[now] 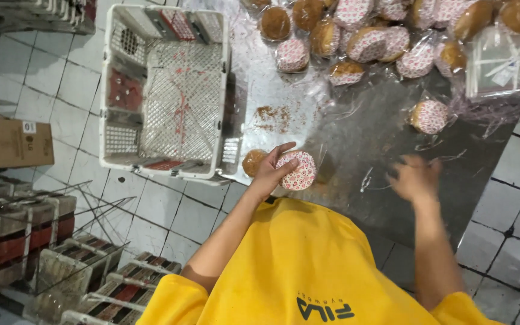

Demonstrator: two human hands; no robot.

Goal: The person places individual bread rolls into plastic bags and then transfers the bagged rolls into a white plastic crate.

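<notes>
Gripping a patterned wrapped bun (297, 171), left hand (270, 170) hides its edge; right hand (415, 178) blurred, grip unclear.

Steel table (356, 144): wrapped buns (356, 30), crumbs (272, 115), twist ties (369, 179)

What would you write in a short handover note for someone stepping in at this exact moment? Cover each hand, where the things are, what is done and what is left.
Left hand: grips a round bun in a patterned paper cup, over the near edge of the steel table.
Right hand: open, blurred, over the table, holding nothing I can make out.
One bare bun sits beside the left hand.
Done: a pile of bagged buns lies at the far side of the table; one bagged bun lies apart.
Left: the held bun looks unbagged. The white crate beside the table holds no buns.
</notes>
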